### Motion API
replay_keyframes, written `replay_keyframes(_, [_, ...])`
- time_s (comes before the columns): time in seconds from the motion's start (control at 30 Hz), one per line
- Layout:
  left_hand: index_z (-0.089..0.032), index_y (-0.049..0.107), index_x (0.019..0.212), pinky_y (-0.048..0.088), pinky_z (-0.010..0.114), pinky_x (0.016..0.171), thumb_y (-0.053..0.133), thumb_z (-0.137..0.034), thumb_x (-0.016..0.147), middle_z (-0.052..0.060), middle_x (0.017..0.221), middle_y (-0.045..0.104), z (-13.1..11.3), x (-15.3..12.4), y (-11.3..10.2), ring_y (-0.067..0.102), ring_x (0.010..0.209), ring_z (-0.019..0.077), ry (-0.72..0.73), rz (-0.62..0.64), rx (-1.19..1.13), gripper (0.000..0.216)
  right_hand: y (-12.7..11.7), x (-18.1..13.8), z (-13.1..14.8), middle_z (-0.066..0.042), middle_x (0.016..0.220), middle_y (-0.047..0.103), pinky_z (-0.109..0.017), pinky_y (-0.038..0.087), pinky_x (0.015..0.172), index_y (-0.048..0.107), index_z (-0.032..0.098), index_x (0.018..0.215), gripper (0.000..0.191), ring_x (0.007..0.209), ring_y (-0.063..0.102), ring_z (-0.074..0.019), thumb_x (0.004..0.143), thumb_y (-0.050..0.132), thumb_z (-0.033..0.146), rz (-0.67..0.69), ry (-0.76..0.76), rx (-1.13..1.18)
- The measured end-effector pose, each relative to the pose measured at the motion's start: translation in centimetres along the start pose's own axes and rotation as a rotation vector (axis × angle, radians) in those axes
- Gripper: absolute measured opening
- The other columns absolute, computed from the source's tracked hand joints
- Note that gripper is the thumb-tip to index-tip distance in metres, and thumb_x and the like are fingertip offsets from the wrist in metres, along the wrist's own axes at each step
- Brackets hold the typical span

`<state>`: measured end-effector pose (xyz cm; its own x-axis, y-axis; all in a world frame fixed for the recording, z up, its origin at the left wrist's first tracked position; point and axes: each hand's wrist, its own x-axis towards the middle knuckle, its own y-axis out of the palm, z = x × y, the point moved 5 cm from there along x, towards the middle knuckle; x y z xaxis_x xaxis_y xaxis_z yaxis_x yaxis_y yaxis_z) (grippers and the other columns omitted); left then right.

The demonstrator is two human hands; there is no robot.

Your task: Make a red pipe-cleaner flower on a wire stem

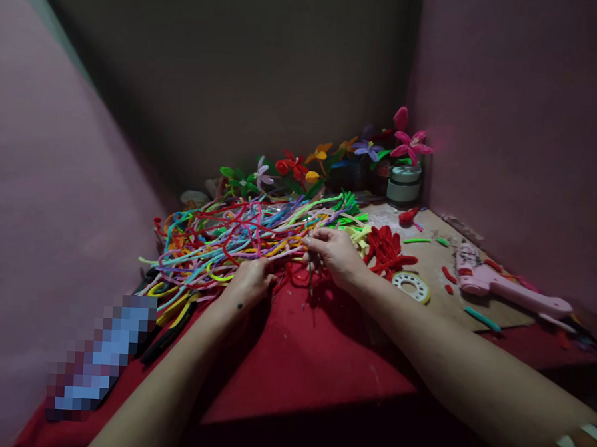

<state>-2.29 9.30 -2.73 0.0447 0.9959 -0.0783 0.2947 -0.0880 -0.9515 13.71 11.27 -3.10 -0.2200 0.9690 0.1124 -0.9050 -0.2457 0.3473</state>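
Observation:
A tangled heap of coloured pipe cleaners lies on a red cloth. My left hand rests at the heap's near edge, fingers curled into the strands. My right hand is at the heap's right side, fingers pinched on a thin strand or wire that I cannot make out. A bunch of red pipe-cleaner pieces lies just right of that hand.
Finished pipe-cleaner flowers stand along the back wall, with a pink one above a small round pot. A pink glue gun, a tape roll and small scraps lie on a brown board at right. Walls close in on both sides.

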Motion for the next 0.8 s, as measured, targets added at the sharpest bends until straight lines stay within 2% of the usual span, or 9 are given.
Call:
replay_keyframes(0.1, [-0.017, 0.063, 0.068, 0.038, 0.027, 0.061, 0.053, -0.026, 0.073, 0.005, 0.064, 0.062, -0.6, -0.3, -0.8, 0.059, 0.068, 0.0197, 0.04, -0.062, 0.01, 0.014, 0.5, -0.2, -0.2, 0.006, 0.041, 0.055, -0.016, 0.032, 0.031, 0.049, 0.017, 0.058, 0.018, 0.029, 0.044, -0.006, 0.067, 0.061, 0.026, 0.015, -0.005, -0.018])
replay_keyframes(0.17, [-0.016, 0.063, 0.072, 0.038, 0.026, 0.057, 0.048, -0.033, 0.077, 0.004, 0.063, 0.06, -1.4, -0.9, -1.1, 0.056, 0.061, 0.0173, 0.093, -0.051, -0.05, 0.022, 0.8, -0.4, -0.3, 0.007, 0.039, 0.051, -0.017, 0.032, 0.031, 0.05, 0.017, 0.057, 0.016, 0.029, 0.043, -0.0061, 0.067, 0.06, 0.024, 0.01, -0.004, -0.038])
replay_keyframes(0.2, [-0.016, 0.062, 0.075, 0.037, 0.025, 0.052, 0.046, -0.038, 0.079, 0.002, 0.058, 0.057, -2.0, -1.2, -1.1, 0.053, 0.053, 0.0153, 0.117, -0.028, -0.195, 0.028, 0.9, -0.4, -0.5, 0.007, 0.037, 0.049, -0.018, 0.032, 0.031, 0.05, 0.017, 0.056, 0.016, 0.029, 0.043, -0.007, 0.068, 0.059, 0.023, 0.008, 0.006, -0.026])
replay_keyframes(0.3, [-0.017, 0.059, 0.091, 0.032, 0.023, 0.041, 0.054, -0.046, 0.074, -0.004, 0.053, 0.051, -3.9, -1.8, -0.6, 0.043, 0.04, 0.0107, 0.123, 0.157, -0.545, 0.034, 1.1, -0.4, -0.9, 0.008, 0.037, 0.046, -0.019, 0.033, 0.035, 0.049, 0.017, 0.055, 0.017, 0.032, 0.043, -0.0075, 0.067, 0.059, 0.023, -0.005, 0.022, 0.034])
replay_keyframes(0.37, [-0.017, 0.057, 0.097, 0.029, 0.021, 0.038, 0.062, -0.043, 0.068, -0.006, 0.052, 0.05, -4.9, -1.9, -0.1, 0.039, 0.037, 0.0083, 0.102, 0.245, -0.672, 0.04, 0.9, -0.4, -0.8, 0.007, 0.043, 0.049, -0.019, 0.034, 0.04, 0.049, 0.016, 0.054, 0.018, 0.038, 0.044, -0.0062, 0.064, 0.062, 0.022, -0.049, -0.035, 0.077])
replay_keyframes(0.47, [-0.015, 0.058, 0.094, 0.023, 0.018, 0.036, 0.067, -0.039, 0.065, -0.006, 0.053, 0.048, -5.3, -1.6, 0.5, 0.034, 0.037, 0.005, 0.077, 0.299, -0.803, 0.039, 0.5, -0.3, -0.5, 0.007, 0.048, 0.053, -0.018, 0.037, 0.047, 0.049, 0.016, 0.054, 0.017, 0.045, 0.047, -0.0058, 0.062, 0.064, 0.018, -0.107, -0.094, 0.176])
replay_keyframes(0.6, [-0.021, 0.058, 0.103, 0.024, 0.014, 0.037, 0.068, -0.032, 0.068, -0.005, 0.057, 0.052, -4.0, -1.5, 0.5, 0.037, 0.04, 0.0035, 0.093, 0.308, -1.035, 0.038, -0.4, 0.0, -1.2, 0.007, 0.042, 0.048, -0.016, 0.025, 0.037, 0.047, 0.016, 0.055, 0.019, 0.036, 0.039, -0.0042, 0.068, 0.061, 0.015, -0.251, 0.091, 0.332])
replay_keyframes(0.67, [-0.022, 0.059, 0.104, 0.028, 0.014, 0.038, 0.067, -0.028, 0.069, -0.003, 0.059, 0.056, -3.4, -1.7, 0.0, 0.04, 0.041, 0.0035, 0.128, 0.269, -1.183, 0.037, -0.7, 0.1, -1.6, 0.007, 0.041, 0.047, -0.016, 0.02, 0.034, 0.046, 0.016, 0.056, 0.02, 0.034, 0.037, -0.0043, 0.071, 0.06, 0.014, -0.295, 0.18, 0.4])
replay_keyframes(0.8, [-0.018, 0.066, 0.093, 0.043, 0.019, 0.05, 0.07, -0.023, 0.065, 0.004, 0.074, 0.065, -3.3, -2.3, -0.7, 0.053, 0.052, 0.008, 0.221, 0.16, -1.374, 0.029, -0.4, 0.3, -2.2, 0.003, 0.044, 0.05, -0.017, 0.024, 0.034, 0.047, 0.014, 0.058, 0.019, 0.036, 0.04, -0.0057, 0.073, 0.059, 0.013, -0.234, 0.291, 0.494])
